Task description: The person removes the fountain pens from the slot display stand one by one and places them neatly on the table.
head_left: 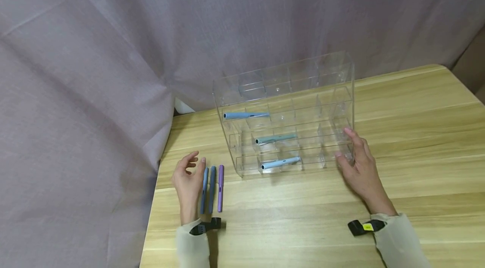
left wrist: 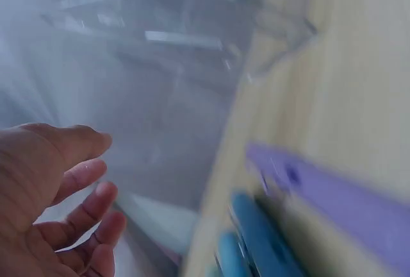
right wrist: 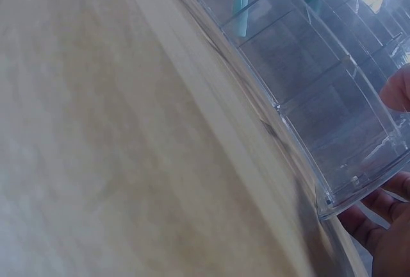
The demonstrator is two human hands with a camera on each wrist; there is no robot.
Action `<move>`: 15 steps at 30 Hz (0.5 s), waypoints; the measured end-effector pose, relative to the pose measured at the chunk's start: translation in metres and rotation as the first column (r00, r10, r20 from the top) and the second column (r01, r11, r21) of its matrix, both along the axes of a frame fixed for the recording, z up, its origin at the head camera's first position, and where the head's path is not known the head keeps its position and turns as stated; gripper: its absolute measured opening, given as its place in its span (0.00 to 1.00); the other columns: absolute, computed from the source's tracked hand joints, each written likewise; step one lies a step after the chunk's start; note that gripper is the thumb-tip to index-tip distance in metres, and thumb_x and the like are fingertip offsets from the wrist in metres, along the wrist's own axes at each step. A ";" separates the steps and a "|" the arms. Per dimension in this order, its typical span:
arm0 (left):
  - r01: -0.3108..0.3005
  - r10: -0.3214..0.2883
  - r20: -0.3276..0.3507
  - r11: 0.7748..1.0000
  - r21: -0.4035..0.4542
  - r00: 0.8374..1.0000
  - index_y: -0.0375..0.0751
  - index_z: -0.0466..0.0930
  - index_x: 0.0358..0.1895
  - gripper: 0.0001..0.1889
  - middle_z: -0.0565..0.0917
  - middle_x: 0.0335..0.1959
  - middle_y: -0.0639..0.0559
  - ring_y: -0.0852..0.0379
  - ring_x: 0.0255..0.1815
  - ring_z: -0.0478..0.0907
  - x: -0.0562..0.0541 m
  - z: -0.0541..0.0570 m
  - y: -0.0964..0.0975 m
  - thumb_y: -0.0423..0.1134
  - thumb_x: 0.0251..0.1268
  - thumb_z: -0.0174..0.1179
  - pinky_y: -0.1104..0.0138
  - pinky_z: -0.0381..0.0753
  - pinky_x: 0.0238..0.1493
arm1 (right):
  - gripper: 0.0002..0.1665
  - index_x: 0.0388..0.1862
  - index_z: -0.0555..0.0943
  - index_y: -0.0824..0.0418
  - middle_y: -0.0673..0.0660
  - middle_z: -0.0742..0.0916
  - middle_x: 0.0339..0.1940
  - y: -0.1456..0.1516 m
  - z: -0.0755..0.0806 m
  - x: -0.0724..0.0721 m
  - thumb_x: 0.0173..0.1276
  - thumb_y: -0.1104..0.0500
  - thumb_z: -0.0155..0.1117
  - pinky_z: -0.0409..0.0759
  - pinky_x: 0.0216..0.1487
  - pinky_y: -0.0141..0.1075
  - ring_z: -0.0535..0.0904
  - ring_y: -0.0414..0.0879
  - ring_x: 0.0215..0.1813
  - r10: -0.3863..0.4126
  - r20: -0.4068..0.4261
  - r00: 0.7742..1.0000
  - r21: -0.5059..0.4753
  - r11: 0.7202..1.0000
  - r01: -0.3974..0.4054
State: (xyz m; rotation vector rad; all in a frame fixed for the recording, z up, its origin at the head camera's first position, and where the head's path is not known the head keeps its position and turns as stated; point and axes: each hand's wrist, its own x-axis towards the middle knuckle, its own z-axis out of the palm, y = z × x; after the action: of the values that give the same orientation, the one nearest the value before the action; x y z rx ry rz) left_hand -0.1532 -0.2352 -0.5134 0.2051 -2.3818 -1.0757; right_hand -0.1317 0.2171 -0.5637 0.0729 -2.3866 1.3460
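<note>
A clear acrylic tiered organizer point(head_left: 307, 112) with small compartments stands on the table. Lying across it on separate tiers are a blue pen point(head_left: 242, 115), a grey-green pen point(head_left: 276, 138) and a light blue pen point(head_left: 280, 163). My right hand point(head_left: 361, 171) grips the organizer's right end, thumb at the front and fingers along the outer side. To the left of the organizer, my left hand point(head_left: 189, 181) holds nothing, its fingers loosely bent. Right beside it lie a dark blue pen point(head_left: 204, 190), a dark teal pen point(head_left: 212, 190) and a purple pen point(head_left: 220, 188), roughly parallel.
A grey-mauve curtain point(head_left: 246, 19) hangs behind the wooden table point(head_left: 288, 226) and down its left side. The organizer's back stands close to that curtain. Each wrist wears a black strap with a small device.
</note>
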 end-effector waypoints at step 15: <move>0.283 -0.228 -0.260 0.939 0.196 0.938 0.44 0.83 0.66 0.24 0.88 0.44 0.39 0.55 0.44 0.86 -0.008 0.041 0.055 0.31 0.67 0.73 0.70 0.85 0.45 | 0.45 0.87 0.59 0.48 0.75 0.74 0.69 0.002 0.001 0.001 0.75 0.65 0.61 0.70 0.56 0.82 0.75 0.75 0.61 0.002 0.031 1.000 -0.017 1.000 -0.001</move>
State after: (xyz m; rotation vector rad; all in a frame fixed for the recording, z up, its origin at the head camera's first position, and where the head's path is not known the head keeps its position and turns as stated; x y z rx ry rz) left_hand -0.1616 -0.1802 -0.4722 -0.1534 -2.1087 -1.4161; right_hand -0.1303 0.2186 -0.5624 0.0493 -2.4009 1.3782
